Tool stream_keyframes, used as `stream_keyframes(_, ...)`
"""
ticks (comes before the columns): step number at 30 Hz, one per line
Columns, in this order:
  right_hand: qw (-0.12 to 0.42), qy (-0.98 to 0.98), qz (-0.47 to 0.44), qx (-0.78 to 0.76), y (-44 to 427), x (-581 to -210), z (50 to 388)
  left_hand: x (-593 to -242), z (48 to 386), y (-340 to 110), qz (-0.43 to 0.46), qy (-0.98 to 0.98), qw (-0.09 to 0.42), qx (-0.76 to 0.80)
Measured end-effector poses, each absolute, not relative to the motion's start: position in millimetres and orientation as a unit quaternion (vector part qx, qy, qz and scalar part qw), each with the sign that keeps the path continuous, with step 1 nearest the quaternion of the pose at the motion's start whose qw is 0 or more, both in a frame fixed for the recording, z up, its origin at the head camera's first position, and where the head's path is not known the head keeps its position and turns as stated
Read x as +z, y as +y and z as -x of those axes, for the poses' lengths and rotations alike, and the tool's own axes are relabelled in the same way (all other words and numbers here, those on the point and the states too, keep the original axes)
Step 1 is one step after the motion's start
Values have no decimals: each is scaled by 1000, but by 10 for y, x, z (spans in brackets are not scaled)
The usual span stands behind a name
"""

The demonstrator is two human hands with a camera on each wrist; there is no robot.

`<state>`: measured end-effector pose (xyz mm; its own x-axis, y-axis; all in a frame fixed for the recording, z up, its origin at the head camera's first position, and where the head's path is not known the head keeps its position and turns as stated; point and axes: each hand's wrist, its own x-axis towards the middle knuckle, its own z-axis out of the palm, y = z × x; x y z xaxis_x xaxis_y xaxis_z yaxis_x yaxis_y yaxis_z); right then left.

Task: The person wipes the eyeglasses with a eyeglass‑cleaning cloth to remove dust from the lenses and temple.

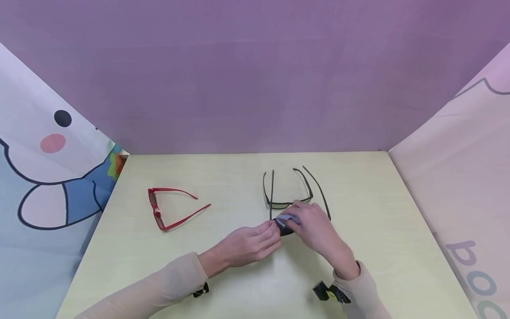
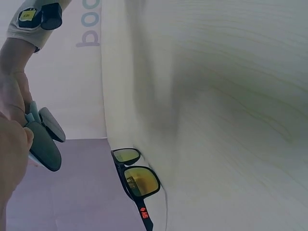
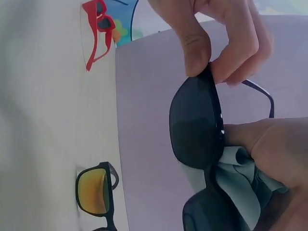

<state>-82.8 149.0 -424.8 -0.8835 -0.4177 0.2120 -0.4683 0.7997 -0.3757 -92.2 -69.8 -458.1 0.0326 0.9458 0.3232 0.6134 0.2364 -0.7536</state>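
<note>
A pair of dark-lensed sunglasses (image 3: 193,122) is held above the table in both hands. My left hand (image 1: 249,244) pinches one outer corner of its frame between thumb and fingers, as the right wrist view shows. A grey-blue cloth (image 3: 243,180) is bunched in my right hand (image 1: 317,230), lying against the frame and lenses. The sunglasses' temples stretch away from me, spread apart. In the left wrist view, the two dark lenses (image 2: 44,147) hang below the fingertips, with the cloth partly hidden behind them.
Black sunglasses with yellow mirrored lenses (image 2: 143,182) lie on the table (image 1: 358,190) just beyond the hands. Red-framed sunglasses (image 1: 158,215) lie unfolded at the left. A purple backdrop (image 1: 255,88) rises behind the table, and printed cloth walls (image 1: 458,177) stand on both sides.
</note>
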Motion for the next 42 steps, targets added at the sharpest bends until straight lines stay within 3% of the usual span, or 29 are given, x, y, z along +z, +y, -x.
stream_keyframes(7, 49, -921, -289, 257, 1487, -4246, 780, -4595, 924, -696, 585, -667, 415, 201)
stream_keyframes(18, 71, -956, -215, 187, 1488, -4289, 796, -4595, 918, -692, 595, -666, 402, 200)
stream_keyframes(22, 105, -951, -195, 217, 1525, -4251, 785, -4573, 926, -688, 599, -666, 397, 201)
stream_keyframes(28, 219, -922, -142, 287, 1669, -4173, 765, -4565, 931, -705, 597, -670, 393, 201)
stream_keyframes(31, 249, -919, -128, 277, 1745, -4164, 750, -4570, 925, -712, 595, -672, 393, 201)
stream_keyframes(38, 175, -957, -119, 198, 1785, -4239, 686, -4552, 904, -703, 583, -679, 398, 203)
stream_keyframes(42, 188, -964, -104, 160, 1799, -4275, 686, -4556, 881, -708, 579, -684, 392, 208)
